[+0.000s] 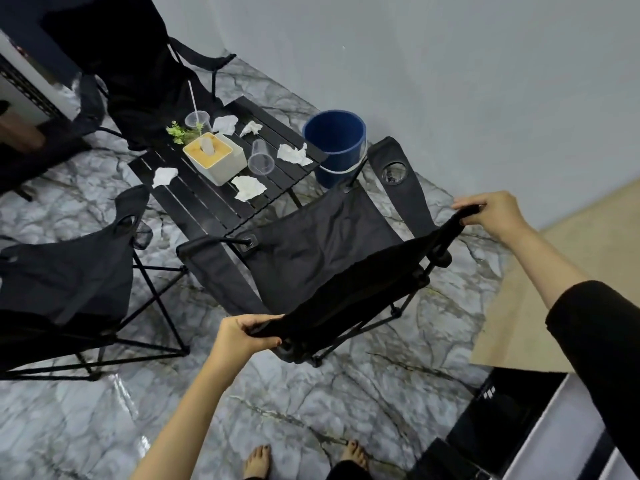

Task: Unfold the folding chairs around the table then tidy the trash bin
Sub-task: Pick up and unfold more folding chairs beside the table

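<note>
A black folding chair [322, 244] stands spread open in front of me, facing the low black slatted table [207, 202]. My left hand [242, 336] grips the near corner of its backrest top edge. My right hand [491, 213] grips the far corner of the same edge. A second black chair [65, 285] stands open at the left and a third [138, 64] at the far side of the table. The blue trash bin [334, 143] stands on the floor beyond the table by the wall. Several crumpled tissues [293, 154] lie on the table.
A white tissue box [213, 157], two clear plastic cups [260, 157] and a small green plant [180, 131] share the table. The floor is grey marble. A beige surface [540, 299] and a black-and-white unit [519, 427] are at my right. My bare feet [258, 460] show below.
</note>
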